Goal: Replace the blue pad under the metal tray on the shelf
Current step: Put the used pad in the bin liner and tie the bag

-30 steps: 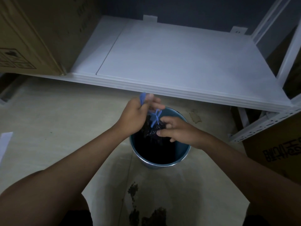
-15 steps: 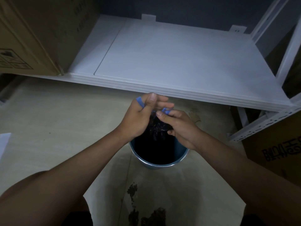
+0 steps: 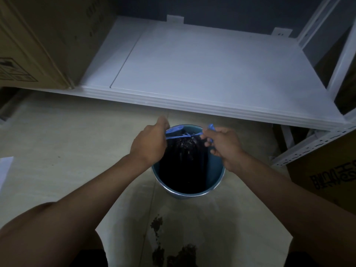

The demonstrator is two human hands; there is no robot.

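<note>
While over bin (image 3: 189, 191), left hand (image 3: 149, 145), right hand (image 3: 224, 146) pinch blue drawstrings (image 3: 174, 132).

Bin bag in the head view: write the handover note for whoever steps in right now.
Left hand: pinches one blue drawstring end, pulled leftward.
Right hand: pinches the other end, pulled rightward.
Black bag: mouth cinched, sitting in the blue bin on the floor in front of the white shelf.
Done: bag gathered, strings taut between both grips.
Left: finish the tie. No metal tray or blue pad is in view; the shelf board shows bare, so the pad job remains.
</note>
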